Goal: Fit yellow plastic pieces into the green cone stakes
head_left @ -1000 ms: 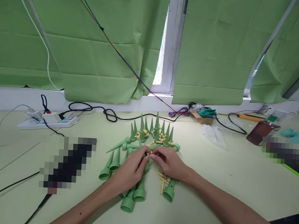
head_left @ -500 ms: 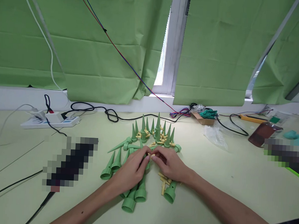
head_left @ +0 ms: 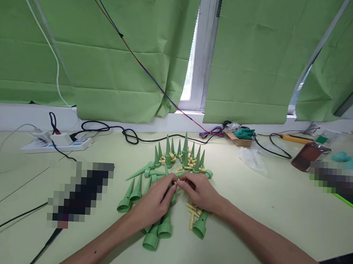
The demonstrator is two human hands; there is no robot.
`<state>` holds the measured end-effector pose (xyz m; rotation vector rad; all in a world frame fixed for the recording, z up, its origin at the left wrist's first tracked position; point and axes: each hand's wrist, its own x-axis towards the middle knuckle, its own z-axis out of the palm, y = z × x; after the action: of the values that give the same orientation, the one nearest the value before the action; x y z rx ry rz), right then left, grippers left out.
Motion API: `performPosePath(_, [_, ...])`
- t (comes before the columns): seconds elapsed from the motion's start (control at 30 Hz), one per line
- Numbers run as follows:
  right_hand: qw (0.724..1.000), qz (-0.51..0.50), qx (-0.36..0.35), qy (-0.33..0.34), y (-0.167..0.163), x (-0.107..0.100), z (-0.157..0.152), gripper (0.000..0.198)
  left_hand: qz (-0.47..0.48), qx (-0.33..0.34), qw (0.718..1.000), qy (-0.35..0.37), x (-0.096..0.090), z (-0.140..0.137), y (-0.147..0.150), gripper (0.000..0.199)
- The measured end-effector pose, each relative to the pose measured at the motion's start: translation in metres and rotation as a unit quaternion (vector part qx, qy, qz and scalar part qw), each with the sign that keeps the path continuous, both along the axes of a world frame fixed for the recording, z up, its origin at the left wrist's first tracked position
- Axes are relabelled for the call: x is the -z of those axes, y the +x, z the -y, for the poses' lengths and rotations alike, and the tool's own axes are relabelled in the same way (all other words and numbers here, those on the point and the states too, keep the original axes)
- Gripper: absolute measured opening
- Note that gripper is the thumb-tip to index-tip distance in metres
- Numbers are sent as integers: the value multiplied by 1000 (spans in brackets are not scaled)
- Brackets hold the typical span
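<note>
My left hand [head_left: 159, 194] and my right hand [head_left: 202, 190] meet fingertip to fingertip above the middle of the table. Both are closed in a pinch around a small yellow plastic piece [head_left: 176, 183], mostly hidden by the fingers. Under and beside my left hand lie several hollow green plastic spikes [head_left: 125, 200] with wide open ends. Below my right wrist, loose yellow pieces [head_left: 191, 219] lie next to another green spike [head_left: 200, 226]. Behind the hands, green spikes stand point up [head_left: 167, 153], with yellow pieces among them.
A white power strip [head_left: 57, 143] sits at the back left, and a black cable [head_left: 152, 140] runs along the wall. A blurred dark object [head_left: 83, 194] lies left. At the back right are a small cardboard box [head_left: 238, 140], a clear plastic bag [head_left: 253, 161] and a bottle of dark liquid [head_left: 308, 156].
The view has shifted slightly, so everything sits a little further left. Both hands stay together on the small piece; the fingers have moved only slightly.
</note>
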<state>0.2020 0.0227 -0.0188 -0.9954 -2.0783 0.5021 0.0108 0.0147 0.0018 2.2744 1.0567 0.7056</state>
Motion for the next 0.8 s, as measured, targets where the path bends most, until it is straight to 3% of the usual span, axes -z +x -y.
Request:
performPosePath(0.1, [1000,-8,-28,-3,1,-3,3,12,1,-7,1000,-3,-1,-1,-1,18])
performPosePath(0.2, [999,-4,-38,6,2,-3,4,8,-2,-8,1000,1,0,0,-2,19])
performPosePath(0.53, [1000,21,-20,7,0,2,-3,36,4,12,1000,13,1,-1,0,18])
performPosePath(0.8, [998,-18,-50,-14,4,-3,3,5,7,-11,1000,4,-1,1,-1,19])
